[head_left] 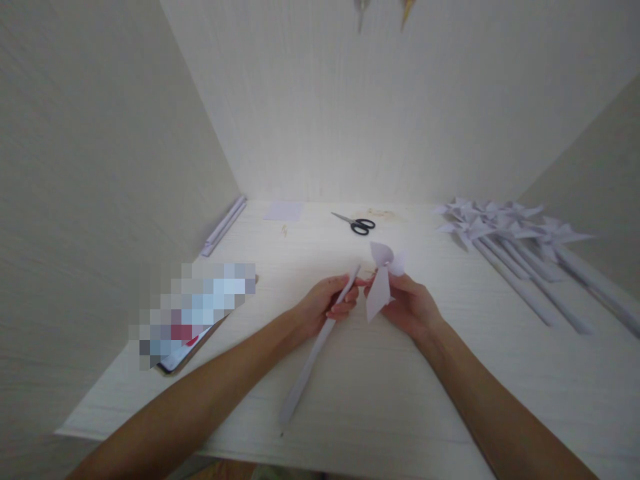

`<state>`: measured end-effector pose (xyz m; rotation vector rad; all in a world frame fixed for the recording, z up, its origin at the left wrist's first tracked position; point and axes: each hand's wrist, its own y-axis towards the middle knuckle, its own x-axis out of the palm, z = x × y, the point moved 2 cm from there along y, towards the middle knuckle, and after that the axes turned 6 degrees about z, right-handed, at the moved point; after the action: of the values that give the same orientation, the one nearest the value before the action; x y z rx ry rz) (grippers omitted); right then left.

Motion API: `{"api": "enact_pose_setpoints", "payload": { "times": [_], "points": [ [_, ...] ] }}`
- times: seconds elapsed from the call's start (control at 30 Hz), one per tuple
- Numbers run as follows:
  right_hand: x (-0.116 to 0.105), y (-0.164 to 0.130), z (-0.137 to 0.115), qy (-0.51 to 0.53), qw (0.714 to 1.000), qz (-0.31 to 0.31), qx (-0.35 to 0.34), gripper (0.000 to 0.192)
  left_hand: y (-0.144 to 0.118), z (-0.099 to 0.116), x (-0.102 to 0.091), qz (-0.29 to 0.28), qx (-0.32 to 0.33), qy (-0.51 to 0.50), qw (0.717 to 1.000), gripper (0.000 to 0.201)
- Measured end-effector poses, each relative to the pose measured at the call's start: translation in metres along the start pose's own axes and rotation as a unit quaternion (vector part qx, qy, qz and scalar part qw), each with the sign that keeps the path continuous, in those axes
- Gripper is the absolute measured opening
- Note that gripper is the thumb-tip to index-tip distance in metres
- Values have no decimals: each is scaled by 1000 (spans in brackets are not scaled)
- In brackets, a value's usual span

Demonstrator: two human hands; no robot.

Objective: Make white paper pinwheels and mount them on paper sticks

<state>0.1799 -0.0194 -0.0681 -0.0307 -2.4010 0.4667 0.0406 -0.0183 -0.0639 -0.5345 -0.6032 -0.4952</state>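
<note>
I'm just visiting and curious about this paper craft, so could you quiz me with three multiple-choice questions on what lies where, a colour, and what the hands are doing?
1. Where do the scissors lie?
A. Far side of the table, beyond the hands
B. In the left hand
C. On the pinwheels

2. What colour are the scissors' handles?
A. Red
B. Black
C. Yellow

3. What does the left hand do?
A. Rests flat and empty
B. Holds the scissors
C. Grips a rolled paper stick

Answers:
1. A: the scissors lie on the table past both hands.
2. B: their handle loops are dark black.
3. C: the left hand closes around the paper stick, while the right hand holds a folded paper piece; finished pinwheels lie to the right.
</note>
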Motion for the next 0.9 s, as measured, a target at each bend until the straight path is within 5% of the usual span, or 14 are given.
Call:
{"api": "enact_pose_setpoints", "payload": {
  "times": [0.43, 0.67, 0.9],
  "points": [
    [6, 1, 0, -26, 1000, -4, 4, 17, 3, -2, -1, -25, 51, 1, 998, 19],
    [10, -1, 0, -38, 999, -30, -15, 16, -1, -1, 4, 45, 146, 91, 984, 17],
    [11, -2, 1, -49, 999, -16, -8, 18, 0, -1, 2, 101, 169, 166, 966, 22]
  ]
}}
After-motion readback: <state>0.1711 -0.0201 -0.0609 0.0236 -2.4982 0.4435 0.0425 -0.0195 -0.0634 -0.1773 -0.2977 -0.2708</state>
